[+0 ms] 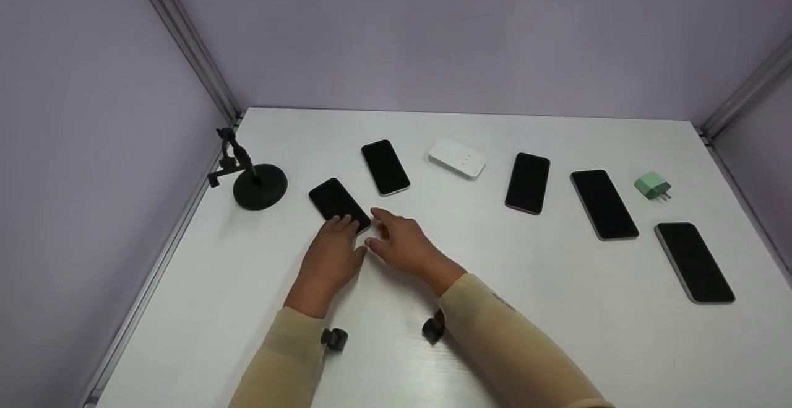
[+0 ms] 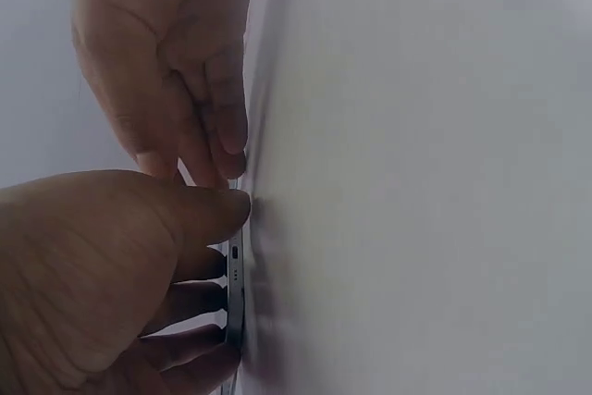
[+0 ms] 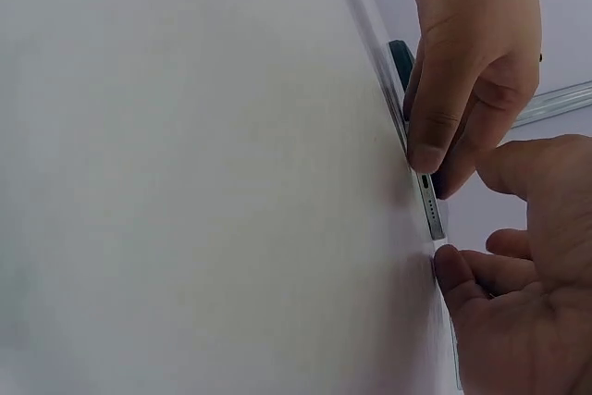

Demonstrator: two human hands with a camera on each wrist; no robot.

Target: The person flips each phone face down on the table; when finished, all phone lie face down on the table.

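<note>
Both hands are together at the near end of the far-left phone, lying flat on the table; left hand fingers curl onto its edge, right hand open, thumb tip right beside it; I'd get a nail under that edge before lifting, it's flush; no containers here, just four more phones, a white box, a green plug.
</note>
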